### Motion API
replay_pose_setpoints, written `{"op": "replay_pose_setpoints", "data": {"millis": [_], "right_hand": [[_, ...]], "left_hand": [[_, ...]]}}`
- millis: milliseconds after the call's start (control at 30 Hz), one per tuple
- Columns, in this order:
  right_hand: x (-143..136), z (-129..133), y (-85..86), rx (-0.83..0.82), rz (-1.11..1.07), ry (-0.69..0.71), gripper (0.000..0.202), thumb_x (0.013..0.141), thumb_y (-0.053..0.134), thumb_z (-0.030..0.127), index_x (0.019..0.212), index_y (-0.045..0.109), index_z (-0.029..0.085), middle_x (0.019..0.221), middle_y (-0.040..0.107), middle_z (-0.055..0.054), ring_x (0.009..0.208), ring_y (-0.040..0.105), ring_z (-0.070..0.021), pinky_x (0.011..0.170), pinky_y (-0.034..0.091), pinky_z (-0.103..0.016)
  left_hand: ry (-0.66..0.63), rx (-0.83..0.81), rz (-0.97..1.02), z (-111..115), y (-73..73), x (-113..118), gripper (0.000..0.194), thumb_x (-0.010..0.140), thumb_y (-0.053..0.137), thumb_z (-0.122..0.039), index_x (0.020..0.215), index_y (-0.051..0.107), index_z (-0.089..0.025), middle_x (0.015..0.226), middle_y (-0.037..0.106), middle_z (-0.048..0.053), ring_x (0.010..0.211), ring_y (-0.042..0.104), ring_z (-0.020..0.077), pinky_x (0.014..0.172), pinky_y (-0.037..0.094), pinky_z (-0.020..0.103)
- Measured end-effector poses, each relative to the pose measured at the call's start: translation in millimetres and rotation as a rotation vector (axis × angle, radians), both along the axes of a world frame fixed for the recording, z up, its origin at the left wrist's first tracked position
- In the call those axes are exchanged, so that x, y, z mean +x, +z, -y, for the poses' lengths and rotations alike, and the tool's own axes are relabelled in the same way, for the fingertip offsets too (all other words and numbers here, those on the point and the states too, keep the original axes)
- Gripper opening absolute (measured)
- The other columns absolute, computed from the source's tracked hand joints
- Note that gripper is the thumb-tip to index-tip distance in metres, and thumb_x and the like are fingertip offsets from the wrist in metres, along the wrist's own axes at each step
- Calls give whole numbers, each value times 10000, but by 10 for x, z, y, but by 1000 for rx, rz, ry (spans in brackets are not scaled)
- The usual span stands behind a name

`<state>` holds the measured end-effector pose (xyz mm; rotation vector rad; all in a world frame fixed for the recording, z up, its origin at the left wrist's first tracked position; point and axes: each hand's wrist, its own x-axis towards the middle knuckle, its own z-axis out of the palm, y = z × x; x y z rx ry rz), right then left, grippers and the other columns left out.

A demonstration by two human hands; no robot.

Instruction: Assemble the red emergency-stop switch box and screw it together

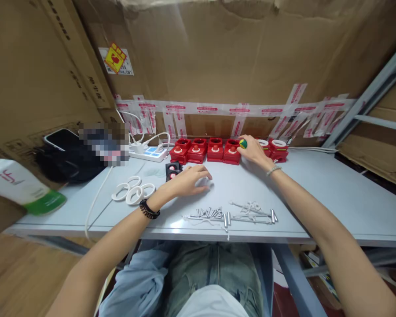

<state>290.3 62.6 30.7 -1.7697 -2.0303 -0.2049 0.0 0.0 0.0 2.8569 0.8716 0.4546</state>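
Note:
My left hand (pixel 188 180) rests palm down on the grey table (pixel 333 193), fingers spread, just right of two small black parts (pixel 172 171). My right hand (pixel 253 152) reaches to the back of the table and pinches a small green and yellow knob (pixel 243 143) beside a red box (pixel 232 152). A row of several red boxes (pixel 198 150) lines the back edge. Two more red boxes with white rings on top (pixel 277 149) stand right of my right hand.
Metal pins and thin white ties (pixel 229 213) lie near the front edge. White rings (pixel 133 191) lie at the left. A white power strip (pixel 149 152) with cables, a black bag with a phone (pixel 64 152) and cardboard walls surround the table.

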Motion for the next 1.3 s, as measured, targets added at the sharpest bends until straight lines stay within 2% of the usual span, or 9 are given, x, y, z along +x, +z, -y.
{"op": "replay_pose_setpoints", "data": {"millis": [67,200,333,567,733,833,933,1067,1300], "right_hand": [[13,-89,-7,-22,-11,8,499,831,501,231,1310,560,102,1300,630,-161,1135,601,-257,911,455,-329],[29,-53,39,-97,45,27,347,785,563,230,1102,677,146,1155,699,-119,1012,650,-248,818,475,-304],[-81,272,154,-127,165,27,178,774,595,232,891,698,146,1072,690,-160,921,662,-283,758,465,-342],[-510,928,194,-139,291,92,154,818,582,164,925,687,126,994,694,-184,874,678,-298,696,449,-349],[-792,1133,157,-154,188,207,194,825,565,170,976,677,122,968,727,-144,808,673,-240,678,432,-316],[-854,1211,204,-173,-35,337,148,831,578,208,912,683,143,902,744,-92,729,643,-182,668,422,-289],[-765,1242,279,-81,-201,421,183,871,569,295,887,691,161,844,736,-51,689,610,-150,661,420,-275],[-481,1118,296,16,-213,321,237,852,591,359,895,704,155,792,721,-57,674,603,-166,669,432,-293],[-162,883,139,-358,54,279,228,850,558,340,931,684,168,882,729,-105,761,653,-218,675,438,-302]], "left_hand": [[1,-5,-4,-1,5,-6,278,897,584,-374,1130,608,-225,1161,596,85,1077,576,248,947,436,428],[15,-15,-17,5,30,-19,281,892,592,-359,1138,607,-224,1179,595,89,1106,571,256,960,434,437],[36,-4,-35,31,59,-17,289,900,593,-356,1159,591,-226,1197,595,89,1122,570,263,967,435,448],[59,-13,133,94,47,96,500,922,564,-494,1337,440,-243,1296,556,111,1209,532,280,1009,426,484],[67,-66,253,166,49,329,834,764,724,-546,1419,332,-209,1388,488,169,1246,518,332,1029,429,506],[31,-73,287,169,54,404,761,750,732,-415,1378,369,-186,1345,535,167,1228,534,336,1009,451,492],[-49,-113,296,138,62,366,687,754,694,-311,1353,386,-178,1290,570,158,1144,587,302,949,498,451],[-113,-191,284,91,62,237,804,741,722,-321,1418,308,-191,1378,508,177,1170,583,297,932,519,445],[-188,-240,462,36,25,177,746,787,737,-434,1396,358,-228,1454,450,164,1318,500,305,1081,447,485]]}}
